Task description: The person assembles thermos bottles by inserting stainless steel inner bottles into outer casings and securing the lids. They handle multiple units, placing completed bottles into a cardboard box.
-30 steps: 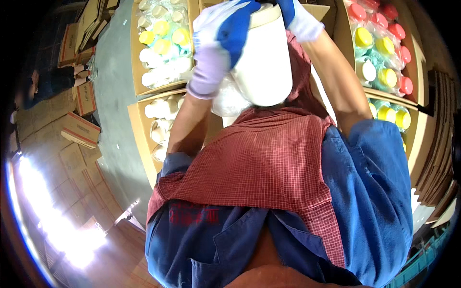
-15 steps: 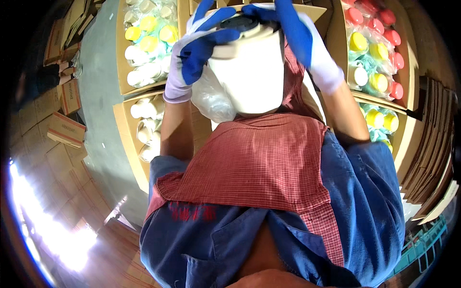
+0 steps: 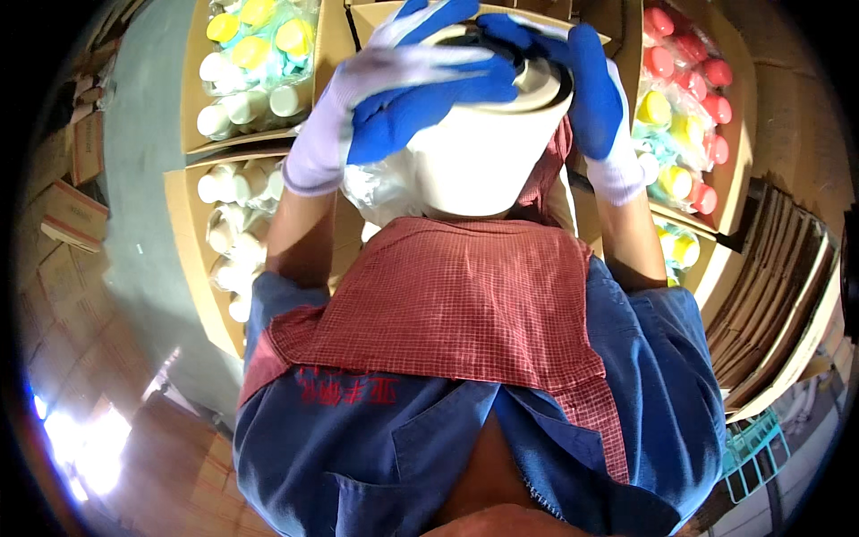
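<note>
A white, bucket-like container [image 3: 483, 161] leans against my red checked apron [image 3: 465, 304]. Its wide round top has a dark rim [image 3: 565, 88] and lighter rings inside. Both hands wear white gloves with blue palms. My left hand [image 3: 407, 94] reaches across the container's top from the left, fingers stretched out and slightly blurred. At the right edge of the top, my right hand [image 3: 586, 94] grips the rim, with its fingers bent over the far side. A crumpled clear plastic bag [image 3: 380, 190] hangs beside the container, below my left hand.
Cardboard boxes stand on both sides, holding white bottles [image 3: 242, 107], yellow-capped bottles [image 3: 258, 11] and red-capped bottles [image 3: 691, 85]. Flattened cardboard [image 3: 769, 295] is stacked at the right, above a turquoise plastic rack [image 3: 756, 452]. A grey floor strip [image 3: 148, 152] runs along the left.
The container has tilted so its top faces me more. My left hand has moved right over the top, and my right hand has come down along the rim. The whole view has shifted slightly.
</note>
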A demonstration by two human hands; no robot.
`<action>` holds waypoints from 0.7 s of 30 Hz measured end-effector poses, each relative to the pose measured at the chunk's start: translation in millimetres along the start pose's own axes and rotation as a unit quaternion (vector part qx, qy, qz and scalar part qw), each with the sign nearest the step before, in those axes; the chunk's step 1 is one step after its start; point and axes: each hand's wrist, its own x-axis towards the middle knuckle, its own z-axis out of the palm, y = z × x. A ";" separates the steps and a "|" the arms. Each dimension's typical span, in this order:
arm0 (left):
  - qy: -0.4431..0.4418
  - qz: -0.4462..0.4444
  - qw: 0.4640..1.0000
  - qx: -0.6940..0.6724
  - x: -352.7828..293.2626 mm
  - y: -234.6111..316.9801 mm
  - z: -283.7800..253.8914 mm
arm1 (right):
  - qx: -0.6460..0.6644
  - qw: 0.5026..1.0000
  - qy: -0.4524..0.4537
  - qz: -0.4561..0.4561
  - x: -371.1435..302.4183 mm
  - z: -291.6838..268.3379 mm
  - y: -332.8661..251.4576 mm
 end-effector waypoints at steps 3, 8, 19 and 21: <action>0.036 0.139 0.933 0.331 24.6 2.9 14.1 | 0.306 0.937 -0.121 0.115 34.0 -10.5 4.8; 0.002 -0.022 0.833 0.553 43.6 50.3 86.3 | 0.350 0.919 -0.160 0.079 26.3 23.0 -27.5; 0.004 0.091 0.902 0.421 32.1 18.4 38.6 | 0.232 0.958 -0.099 0.139 32.4 9.0 -23.2; -0.032 0.061 0.857 0.511 39.3 42.7 67.4 | 0.272 0.941 -0.133 0.148 35.9 20.9 -33.8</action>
